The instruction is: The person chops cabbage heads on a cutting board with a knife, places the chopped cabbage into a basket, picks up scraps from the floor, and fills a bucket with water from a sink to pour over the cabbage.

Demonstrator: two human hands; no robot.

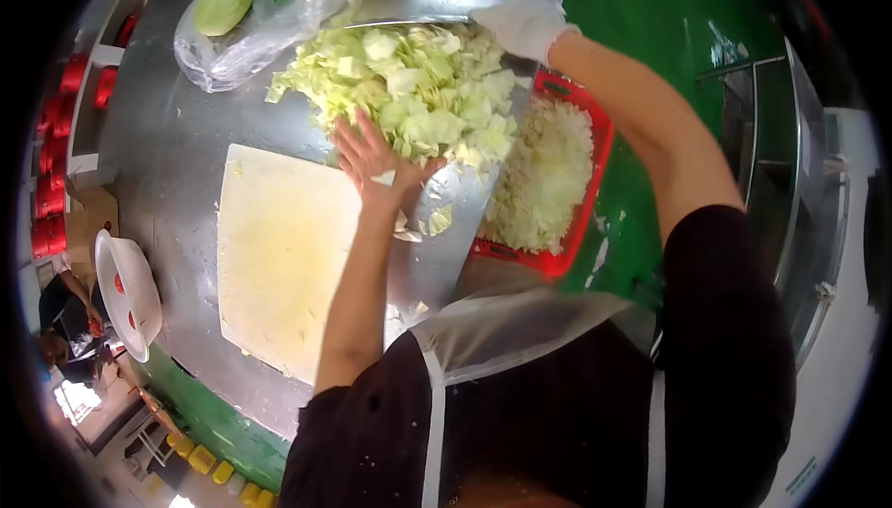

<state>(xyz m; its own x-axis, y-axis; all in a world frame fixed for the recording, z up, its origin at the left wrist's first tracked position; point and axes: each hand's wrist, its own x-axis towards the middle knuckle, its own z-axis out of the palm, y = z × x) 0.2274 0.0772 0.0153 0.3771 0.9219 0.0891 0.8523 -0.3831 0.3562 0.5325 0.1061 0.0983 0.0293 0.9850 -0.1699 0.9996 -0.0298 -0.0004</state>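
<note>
A heap of chopped cabbage (423, 90) lies on the metal table near its right edge. My right hand (522, 28), in a pale glove, grips a knife (409, 21) whose blade runs along the far side of the heap. My left hand (376, 159) is bare, with fingers spread against the near side of the cabbage and a white patch near the wrist. To its left lies a white cutting board (288, 252) with small scraps on it. Below the table's right edge, a red crate (602, 127) holds more chopped cabbage (548, 173).
A clear plastic bag (209, 57) with whole cabbages (223, 6) sits at the table's far left. A white basket (139, 294) stands beyond the left edge, near another person (70, 308). Metal shelving (776, 136) stands right, past the green floor (650, 34).
</note>
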